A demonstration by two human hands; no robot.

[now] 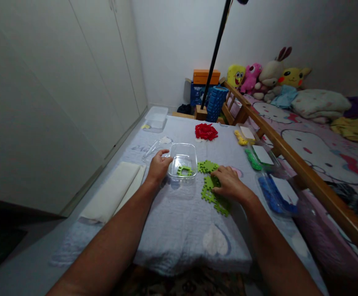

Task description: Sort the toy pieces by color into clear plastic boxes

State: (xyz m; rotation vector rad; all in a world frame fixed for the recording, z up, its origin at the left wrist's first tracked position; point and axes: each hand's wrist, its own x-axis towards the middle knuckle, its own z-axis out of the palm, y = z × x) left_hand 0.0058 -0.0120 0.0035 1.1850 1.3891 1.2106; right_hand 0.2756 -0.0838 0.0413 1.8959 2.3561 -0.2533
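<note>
With the box [181,159] grasped at its left rim by the left hand [158,166], green pieces [209,182] toward the right edge of the surface [172,226] are apparently being gathered by the right hand [229,183], grip unclear, a firm pinch needed next.

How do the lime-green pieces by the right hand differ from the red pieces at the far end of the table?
The lime-green pieces are spread out across the cloth, while the red pieces sit heaped in one pile. The right hand is at the lime-green pieces; no hand is near the red ones. Both groups lie outside the containers.
</note>
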